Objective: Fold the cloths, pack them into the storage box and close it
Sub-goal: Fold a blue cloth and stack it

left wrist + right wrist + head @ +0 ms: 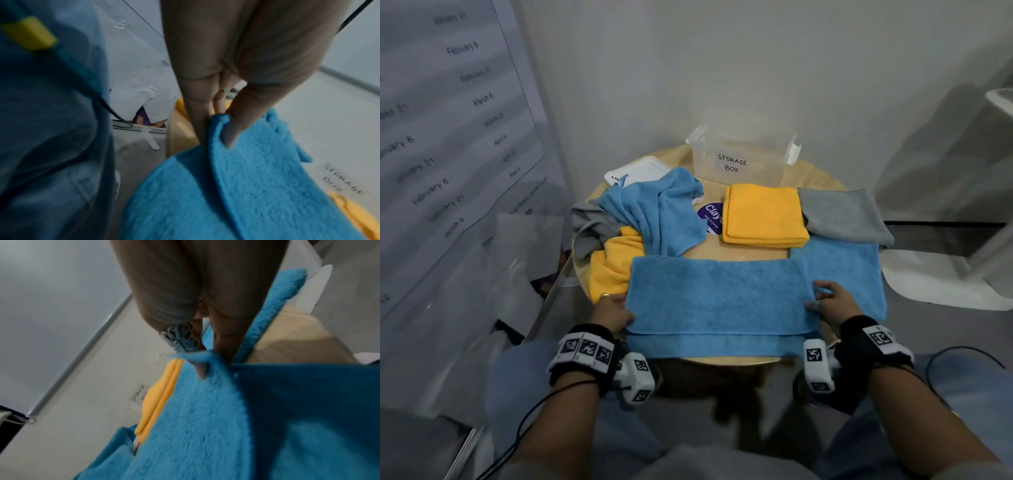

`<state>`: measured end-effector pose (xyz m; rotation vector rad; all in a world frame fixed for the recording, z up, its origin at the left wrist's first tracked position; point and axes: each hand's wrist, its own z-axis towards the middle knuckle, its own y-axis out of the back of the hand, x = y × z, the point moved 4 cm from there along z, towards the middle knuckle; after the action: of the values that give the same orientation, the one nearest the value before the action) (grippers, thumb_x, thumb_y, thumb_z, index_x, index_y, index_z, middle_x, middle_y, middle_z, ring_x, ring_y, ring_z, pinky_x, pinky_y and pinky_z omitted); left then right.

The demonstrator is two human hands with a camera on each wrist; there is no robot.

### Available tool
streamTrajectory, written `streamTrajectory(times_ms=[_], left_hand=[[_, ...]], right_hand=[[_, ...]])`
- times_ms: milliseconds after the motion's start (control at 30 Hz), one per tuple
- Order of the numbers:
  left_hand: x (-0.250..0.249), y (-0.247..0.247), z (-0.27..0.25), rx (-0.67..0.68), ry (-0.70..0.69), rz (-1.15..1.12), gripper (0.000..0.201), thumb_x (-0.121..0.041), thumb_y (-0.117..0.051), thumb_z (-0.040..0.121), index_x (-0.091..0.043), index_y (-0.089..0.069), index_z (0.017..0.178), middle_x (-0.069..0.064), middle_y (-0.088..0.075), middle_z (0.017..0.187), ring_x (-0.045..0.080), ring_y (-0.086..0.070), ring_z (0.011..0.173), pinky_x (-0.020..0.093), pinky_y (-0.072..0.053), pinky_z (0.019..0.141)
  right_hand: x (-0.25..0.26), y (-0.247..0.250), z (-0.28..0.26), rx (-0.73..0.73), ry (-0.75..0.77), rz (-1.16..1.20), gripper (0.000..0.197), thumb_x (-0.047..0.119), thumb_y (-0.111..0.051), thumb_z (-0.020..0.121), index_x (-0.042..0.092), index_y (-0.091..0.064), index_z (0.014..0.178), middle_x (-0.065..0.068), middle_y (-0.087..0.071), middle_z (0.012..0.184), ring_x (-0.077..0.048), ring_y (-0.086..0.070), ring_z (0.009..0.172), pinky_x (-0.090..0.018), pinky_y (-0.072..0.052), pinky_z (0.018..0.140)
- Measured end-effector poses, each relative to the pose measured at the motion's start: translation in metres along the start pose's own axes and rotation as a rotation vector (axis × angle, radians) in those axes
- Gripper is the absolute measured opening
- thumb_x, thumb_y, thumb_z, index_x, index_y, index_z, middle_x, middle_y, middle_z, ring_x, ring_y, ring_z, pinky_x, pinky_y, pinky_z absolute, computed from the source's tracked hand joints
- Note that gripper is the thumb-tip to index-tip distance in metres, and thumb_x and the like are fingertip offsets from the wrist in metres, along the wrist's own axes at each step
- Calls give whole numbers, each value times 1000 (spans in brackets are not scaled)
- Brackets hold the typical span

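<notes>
Cloth half-folded at lower centre, pinched by both hands; three folded, pile left; box open, unpacked.

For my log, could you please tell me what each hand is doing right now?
Left hand: pinching the blue cloth's left edge.
Right hand: pinching its right edge.

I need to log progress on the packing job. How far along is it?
Done: a yellow cloth, a grey cloth and a blue cloth lie folded. In hand: left hand and right hand pinch the ends of a half-folded blue cloth. Left: the crumpled pile, packing the storage box and fitting its lid.
</notes>
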<state>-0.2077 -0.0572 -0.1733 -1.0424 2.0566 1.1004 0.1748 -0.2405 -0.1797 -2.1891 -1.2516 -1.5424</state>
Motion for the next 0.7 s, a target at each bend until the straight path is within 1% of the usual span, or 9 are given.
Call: streamTrajectory(times_ms=[67, 133, 200, 300, 367, 433, 533, 633, 700], left_hand=[[9, -1, 2, -32, 7, 46, 28, 9, -62, 79, 1, -64, 106, 17, -64, 114, 36, -60, 105, 48, -50, 93], [13, 2, 11, -74, 8, 59, 16, 2, -69, 78, -6, -61, 90, 16, -65, 110, 35, -62, 101, 49, -51, 90], [3, 3, 3, -95, -5, 26, 24, 2, -71, 77, -6, -57, 95, 18, -64, 113, 35, -61, 102, 48, -52, 89], [-13, 11, -15, -156, -81, -35, 40, 5, -67, 81, 1, -48, 116, 20, -61, 111, 35, -60, 103, 42, -49, 82], [-16, 17, -24, -144, -132, -67, 42, 6, -65, 82, 0, -46, 119, 20, -62, 107, 33, -60, 100, 42, -49, 80], [-14, 19, -29, -107, -177, -65, 33, 8, -62, 82, -7, -52, 110, 19, -61, 103, 33, -61, 98, 43, -50, 81], [-2, 14, -32, -59, -183, -5, 26, 8, -62, 82, -15, -57, 92, 18, -61, 103, 36, -61, 101, 42, -52, 83], [15, 4, -32, -24, -132, 106, 23, 9, -61, 83, -10, -59, 96, 21, -61, 113, 35, -59, 106, 38, -49, 86], [22, -1, -33, 21, -60, 206, 26, 8, -65, 80, -8, -61, 99, 22, -60, 119, 34, -59, 107, 39, -50, 90]], right_hand=[[-6, -1, -1, -66, -2, -97, 52, -8, -69, 76, -3, -49, 124, -24, -56, 120, -34, -56, 106, -45, -46, 97], [-2, -2, -5, -90, 9, -216, 49, 1, -71, 78, -2, -51, 122, -20, -54, 126, -36, -52, 116, -40, -43, 100], [4, 0, -7, -83, 25, -261, 46, 5, -72, 79, 2, -52, 121, -19, -55, 121, -36, -53, 113, -42, -46, 93], [14, 10, -9, -79, 81, -191, 44, 6, -74, 77, 7, -53, 116, -16, -59, 97, -32, -59, 92, -40, -51, 76], [16, 17, -13, -82, 123, -168, 41, 5, -74, 76, 7, -55, 113, -13, -60, 83, -28, -59, 84, -40, -52, 78], [13, 22, -17, -76, 147, -140, 38, 2, -74, 76, 8, -56, 110, -8, -58, 74, -28, -58, 81, -42, -51, 83], [-5, 23, -22, -58, 124, -196, 35, -1, -72, 76, 7, -56, 107, -8, -56, 70, -27, -57, 79, -41, -49, 82], [-25, 15, -25, -73, 91, -379, 36, -2, -73, 75, -2, -55, 107, -9, -57, 77, -23, -55, 83, -39, -49, 85], [-31, 9, -30, -80, 61, -433, 41, 1, -72, 76, -6, -54, 113, -14, -61, 85, -26, -57, 91, -42, -47, 91]])
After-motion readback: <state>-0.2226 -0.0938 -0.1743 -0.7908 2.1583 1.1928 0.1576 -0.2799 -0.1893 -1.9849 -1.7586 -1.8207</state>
